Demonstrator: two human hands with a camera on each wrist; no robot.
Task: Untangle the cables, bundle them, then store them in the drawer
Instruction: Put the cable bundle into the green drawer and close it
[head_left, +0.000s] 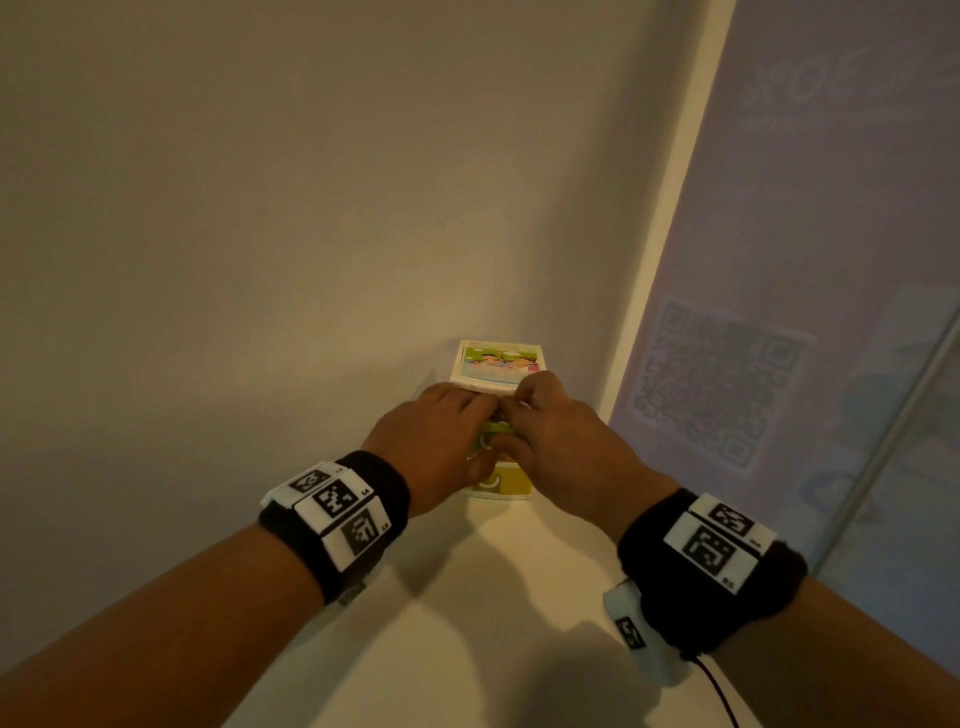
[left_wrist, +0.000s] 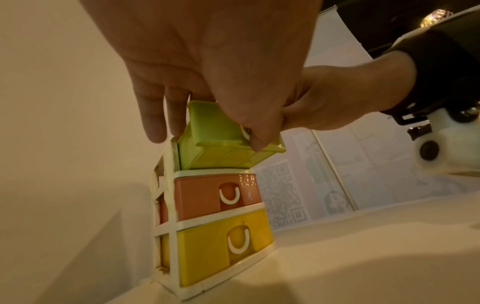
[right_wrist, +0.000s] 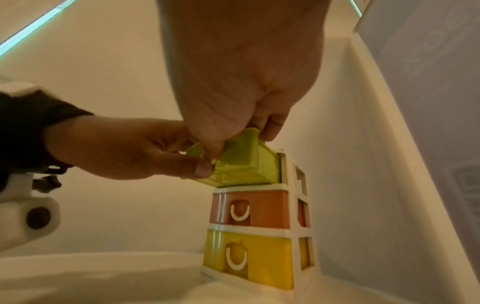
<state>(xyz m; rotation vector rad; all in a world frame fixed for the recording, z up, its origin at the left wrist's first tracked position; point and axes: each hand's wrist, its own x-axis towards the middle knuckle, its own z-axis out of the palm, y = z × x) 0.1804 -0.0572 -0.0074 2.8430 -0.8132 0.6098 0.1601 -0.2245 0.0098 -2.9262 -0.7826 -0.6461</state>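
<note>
Your left hand (right_wrist: 135, 152) and right hand (left_wrist: 324, 98) both pinch the front of the green drawer (left_wrist: 223, 139), pulled partway out at the top of the small white drawer unit (right_wrist: 291, 232) standing at the far right of the tabletop (left_wrist: 350, 267). It looks light, thin and brittle; hold its front edge, gently. Three drawers: green, orange (left_wrist: 207, 193), yellow (left_wrist: 207, 251). No cables show

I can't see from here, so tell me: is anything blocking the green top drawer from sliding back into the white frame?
Nothing visible blocks it. The green drawer sits partly pulled out of the white frame, held by the left hand and right hand. Its inside is hidden.
</note>
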